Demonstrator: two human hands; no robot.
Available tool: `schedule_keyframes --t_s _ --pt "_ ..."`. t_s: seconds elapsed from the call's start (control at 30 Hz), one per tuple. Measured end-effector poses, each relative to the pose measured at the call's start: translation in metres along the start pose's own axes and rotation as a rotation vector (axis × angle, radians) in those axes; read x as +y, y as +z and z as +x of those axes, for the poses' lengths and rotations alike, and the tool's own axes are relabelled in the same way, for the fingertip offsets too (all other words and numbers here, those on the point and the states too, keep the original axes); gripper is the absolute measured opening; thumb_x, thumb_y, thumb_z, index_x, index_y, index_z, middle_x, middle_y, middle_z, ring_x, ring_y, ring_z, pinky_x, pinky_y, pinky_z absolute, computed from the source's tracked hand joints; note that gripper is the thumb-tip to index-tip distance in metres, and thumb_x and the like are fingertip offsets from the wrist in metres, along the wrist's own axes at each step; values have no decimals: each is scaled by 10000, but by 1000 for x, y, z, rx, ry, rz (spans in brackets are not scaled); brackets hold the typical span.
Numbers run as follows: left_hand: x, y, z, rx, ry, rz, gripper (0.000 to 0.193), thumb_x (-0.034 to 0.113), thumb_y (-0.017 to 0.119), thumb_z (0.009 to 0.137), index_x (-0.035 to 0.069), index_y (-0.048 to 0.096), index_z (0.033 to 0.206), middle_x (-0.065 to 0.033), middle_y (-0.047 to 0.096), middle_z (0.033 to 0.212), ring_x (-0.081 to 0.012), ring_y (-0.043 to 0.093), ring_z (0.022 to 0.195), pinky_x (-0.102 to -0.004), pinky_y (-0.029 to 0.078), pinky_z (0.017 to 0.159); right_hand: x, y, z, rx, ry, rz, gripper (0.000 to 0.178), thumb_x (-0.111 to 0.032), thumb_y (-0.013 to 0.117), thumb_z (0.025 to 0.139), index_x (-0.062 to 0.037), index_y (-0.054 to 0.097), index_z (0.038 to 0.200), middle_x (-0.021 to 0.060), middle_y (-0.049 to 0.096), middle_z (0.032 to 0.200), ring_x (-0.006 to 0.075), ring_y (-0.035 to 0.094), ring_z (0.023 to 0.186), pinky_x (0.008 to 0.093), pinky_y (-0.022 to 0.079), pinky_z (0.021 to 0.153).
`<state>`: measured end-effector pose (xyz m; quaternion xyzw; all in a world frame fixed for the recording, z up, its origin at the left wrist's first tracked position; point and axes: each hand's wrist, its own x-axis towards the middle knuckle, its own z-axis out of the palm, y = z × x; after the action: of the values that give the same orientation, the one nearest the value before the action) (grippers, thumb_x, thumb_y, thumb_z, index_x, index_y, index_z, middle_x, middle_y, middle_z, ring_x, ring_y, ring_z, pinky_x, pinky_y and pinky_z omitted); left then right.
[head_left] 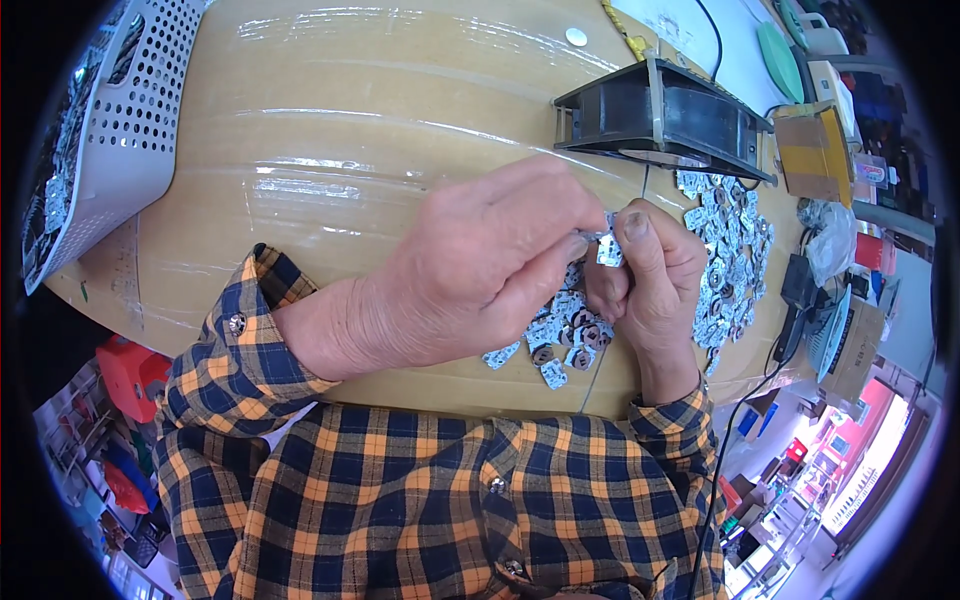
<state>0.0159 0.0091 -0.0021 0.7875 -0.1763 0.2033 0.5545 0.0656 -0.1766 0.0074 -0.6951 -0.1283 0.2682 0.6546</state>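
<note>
A small silvery plate [608, 250] with dark markings is held up between my hands above the table. My right hand [655, 265] is closed, its thumb and curled fingers gripping the plate. My left hand [490, 260] reaches over from the left, with thumb and forefinger pinched together right at the plate's edge. What sits between those fingertips is too small to make out. Below my hands lies a loose pile of similar small plates [553, 372], some with dark round parts on them. A larger heap of them [735, 250] spreads out to the right of my right hand.
A black fan [650, 105] stands beyond my hands on the tape-covered brown table [330, 120]. At the left is a white perforated basket [150, 110] with silvery parts inside. A cardboard box [812, 155], a power strip [797, 290] and cables line the right side.
</note>
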Motion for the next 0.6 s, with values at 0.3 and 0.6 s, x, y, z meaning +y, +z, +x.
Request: schedule_keyframes --t_s 0.3,0.6 --pt "-4 -9 -1 28 -233 -184 148 -43 566 883 -26 620 1019 -62 643 869 -107 630 767 -232 500 639 -3 -13 -1 -194 -234 -504 215 -184 552 979 7 602 893 -1 553 668 55 487 518 204 367 474" --pt "7 -9 -1 -96 -549 -580 186 -29 525 923 -49 610 1087 -76 653 974 -99 654 836 -201 524 682 -17 -15 -4 -67 -218 -435 123 -22 599 918 37 633 815 21 559 586 59 511 481 217 366 444"
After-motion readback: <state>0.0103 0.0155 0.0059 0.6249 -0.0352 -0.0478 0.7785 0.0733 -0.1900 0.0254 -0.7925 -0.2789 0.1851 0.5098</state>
